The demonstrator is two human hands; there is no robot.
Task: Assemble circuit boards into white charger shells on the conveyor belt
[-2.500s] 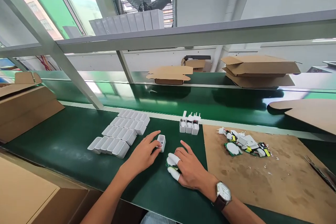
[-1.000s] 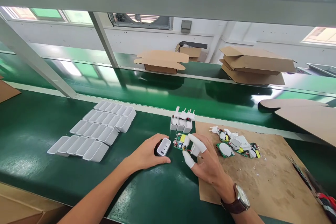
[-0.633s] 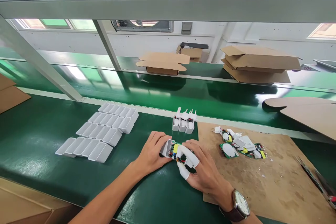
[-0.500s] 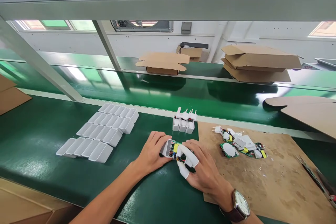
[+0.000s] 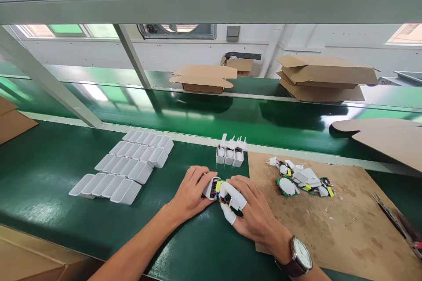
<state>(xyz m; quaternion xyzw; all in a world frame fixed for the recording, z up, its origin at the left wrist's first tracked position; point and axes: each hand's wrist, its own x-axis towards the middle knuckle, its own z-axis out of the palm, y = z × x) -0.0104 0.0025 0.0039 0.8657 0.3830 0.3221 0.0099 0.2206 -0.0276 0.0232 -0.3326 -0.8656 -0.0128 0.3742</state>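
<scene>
My left hand [image 5: 194,191] is closed around a small white plastic case [image 5: 208,188] near the table's front middle. Against the case's open end, my right hand [image 5: 252,204] grips a green circuit board [image 5: 219,185] that carries a yellow block and small coloured parts. White covers sit on its thumb and a finger. The board's left end appears to lie inside the case; how deep is hidden by my fingers. Behind my hands stand several filled white cases [image 5: 230,156] with boards and white plug pieces on top.
Rows of open white cases [image 5: 132,162] lie at left on the green table [image 5: 33,162]. On the brown board [image 5: 349,224] at right are loose circuit boards [image 5: 303,180] and tweezers [image 5: 392,217]. Cardboard boxes [image 5: 325,77] rest beyond the green belt [image 5: 211,118].
The circuit board has shifted slightly left into the case, and less of the case's inside shows. Both hands keep their grip; the whole view has shifted a little.
</scene>
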